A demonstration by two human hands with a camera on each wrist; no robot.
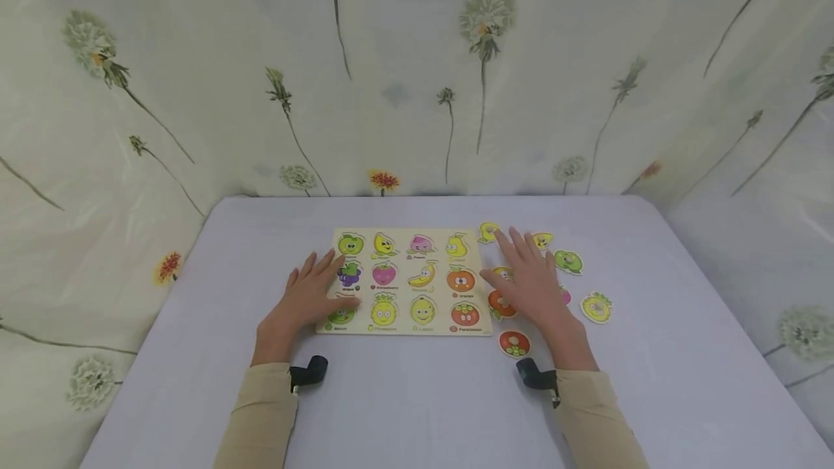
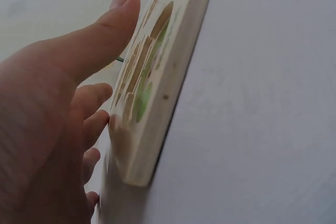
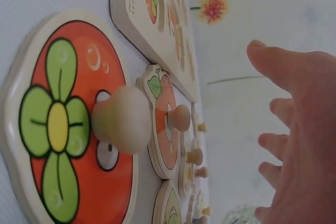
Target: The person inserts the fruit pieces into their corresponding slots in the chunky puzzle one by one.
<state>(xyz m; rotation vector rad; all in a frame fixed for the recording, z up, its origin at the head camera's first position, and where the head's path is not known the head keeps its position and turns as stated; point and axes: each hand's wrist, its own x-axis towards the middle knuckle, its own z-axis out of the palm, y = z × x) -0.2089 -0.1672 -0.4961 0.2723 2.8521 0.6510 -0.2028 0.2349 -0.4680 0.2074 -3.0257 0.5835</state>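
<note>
A wooden fruit puzzle board [image 1: 404, 258] lies flat on the table, with printed fruit pictures in its recesses. My left hand [image 1: 309, 292] is at the board's left edge, fingers spread, its thumb over the melon picture [image 1: 341, 315]. In the left wrist view the thumb [image 2: 100, 40] reaches along the board's edge. My right hand [image 1: 531, 277] hovers with spread fingers above loose puzzle pieces right of the board, holding none. Nearest to it are an orange piece [image 1: 500, 304] and a persimmon piece [image 1: 515, 344], each with a wooden knob [image 3: 128, 119] in the right wrist view.
More knobbed pieces lie at the right: a green apple [image 1: 568, 262], a pineapple [image 1: 596, 307] and a yellow piece [image 1: 489, 231] behind the fingers. Some are partly hidden under the right hand. A flowered curtain [image 1: 391, 93] hangs behind the white-covered table [image 1: 417, 404].
</note>
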